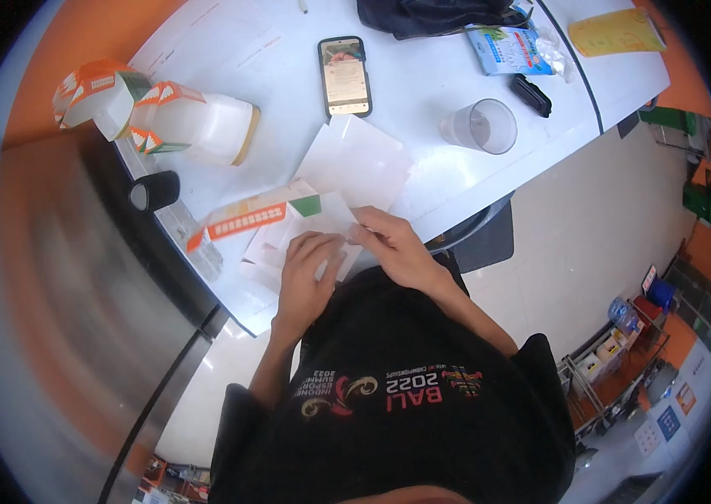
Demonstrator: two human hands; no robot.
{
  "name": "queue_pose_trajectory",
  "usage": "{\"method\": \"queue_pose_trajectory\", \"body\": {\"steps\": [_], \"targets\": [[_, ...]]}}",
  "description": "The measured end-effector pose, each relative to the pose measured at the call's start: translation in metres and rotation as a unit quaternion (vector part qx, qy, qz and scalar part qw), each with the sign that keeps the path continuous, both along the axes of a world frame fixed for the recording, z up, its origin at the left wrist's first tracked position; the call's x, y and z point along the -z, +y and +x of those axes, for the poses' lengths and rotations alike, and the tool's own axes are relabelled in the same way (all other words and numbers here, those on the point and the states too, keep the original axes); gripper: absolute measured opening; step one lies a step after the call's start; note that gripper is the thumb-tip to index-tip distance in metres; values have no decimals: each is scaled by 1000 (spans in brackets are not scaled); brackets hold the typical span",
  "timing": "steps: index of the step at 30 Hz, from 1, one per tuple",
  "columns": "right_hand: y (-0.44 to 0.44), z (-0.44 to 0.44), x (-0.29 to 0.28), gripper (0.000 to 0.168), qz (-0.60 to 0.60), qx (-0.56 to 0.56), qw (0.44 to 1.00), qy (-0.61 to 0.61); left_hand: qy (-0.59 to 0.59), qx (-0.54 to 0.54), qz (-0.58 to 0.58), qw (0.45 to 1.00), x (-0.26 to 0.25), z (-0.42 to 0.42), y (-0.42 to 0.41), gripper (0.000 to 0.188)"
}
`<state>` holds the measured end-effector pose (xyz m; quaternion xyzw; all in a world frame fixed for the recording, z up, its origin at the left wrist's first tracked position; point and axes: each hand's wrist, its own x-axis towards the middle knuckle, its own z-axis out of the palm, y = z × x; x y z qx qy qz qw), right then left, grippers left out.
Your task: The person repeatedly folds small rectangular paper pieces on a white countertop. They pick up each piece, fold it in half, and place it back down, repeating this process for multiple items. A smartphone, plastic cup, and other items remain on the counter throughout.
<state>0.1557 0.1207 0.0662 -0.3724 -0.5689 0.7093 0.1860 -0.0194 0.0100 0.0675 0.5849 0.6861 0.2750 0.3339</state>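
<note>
A partly folded paperboard food box (280,217), white with an orange and green printed side, lies at the table's near edge. My right hand (396,246) pinches its right edge between thumb and fingers. Curled over the near part of the box, my left hand (308,271) has thumb and fingers about a white flap. The fingers hide part of the fold. Just beyond is a flat white paperboard sheet (355,157). Two formed boxes of like print, one at the far left (103,104) and one beside it (204,123), stand to the left.
On the white table (406,82) are a lit phone (345,79), a clear plastic cup (488,126), a black case (531,96), a glove packet (507,50), a dark bag (431,16) and a yellow paper container (617,33). A black cylinder (157,190) stands at the left edge.
</note>
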Motion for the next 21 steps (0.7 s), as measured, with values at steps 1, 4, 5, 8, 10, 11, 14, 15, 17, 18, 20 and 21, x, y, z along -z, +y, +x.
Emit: {"method": "queue_pose_trajectory", "body": {"steps": [1,4,5,8,10,11,14,15,17,18,20,21], "targets": [[-2,0,0,27,37,-17,999,-10,-13,-16,-6,1000,7,0,2,34],[-8,4,5,29,88,-8,996,-21,-108,-91,-70,988,9,5,7,29],[-9,6,8,28,120,-5,993,-21,-149,-119,-98,977,8,7,9,27],[-9,16,11,28,176,-14,984,-34,-208,-143,-121,960,11,10,9,25],[-7,27,11,29,160,-39,985,-57,-304,-179,-140,925,20,12,4,29],[-6,30,9,29,164,-56,982,-77,-350,-197,-149,903,23,13,1,31],[-5,37,5,28,169,-78,976,-117,-346,-180,-170,905,20,13,3,33],[-6,38,6,28,170,-67,976,-117,-331,-159,-189,911,20,12,3,32],[-9,38,7,28,155,-46,980,-117,-299,-117,-226,920,22,9,4,30],[-11,37,8,27,139,-37,983,-116,-309,-118,-226,916,27,10,0,30],[-14,34,9,26,116,-33,986,-114,-327,-122,-225,910,42,12,-12,30],[-14,33,10,26,108,-36,987,-114,-344,-133,-215,904,43,13,-12,31]]}}
